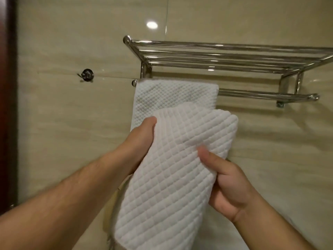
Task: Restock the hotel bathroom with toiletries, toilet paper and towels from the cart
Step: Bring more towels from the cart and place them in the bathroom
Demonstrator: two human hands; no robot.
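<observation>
Folded white towel, waffle weave, held up in front of the tiled wall, just below the chrome rack. Left hand grips its left edge, thumb on the face, fingers hidden behind the cloth. Right hand pinches the right edge lower down, thumb pressed flat on the front, fingers curled behind. A hung towel of the same weave is draped over the left end of the lower bar. The held one overlaps its lower part, so whether the two touch cannot be told. Right stretch of the bar bare; top shelf rails bare. Small metal hook on the wall to the left, dark door frame at the far left edge. Handling, as judged: light, soft, limp, no stiffness of its own, so layers will sag and slide apart if held at one point only. The textured weave should give good purchase, with little risk of slipping. Best held at both side edges near the top fold, pinching through all layers, as the hands do now, then laid over the bare bar beside the hung one
</observation>
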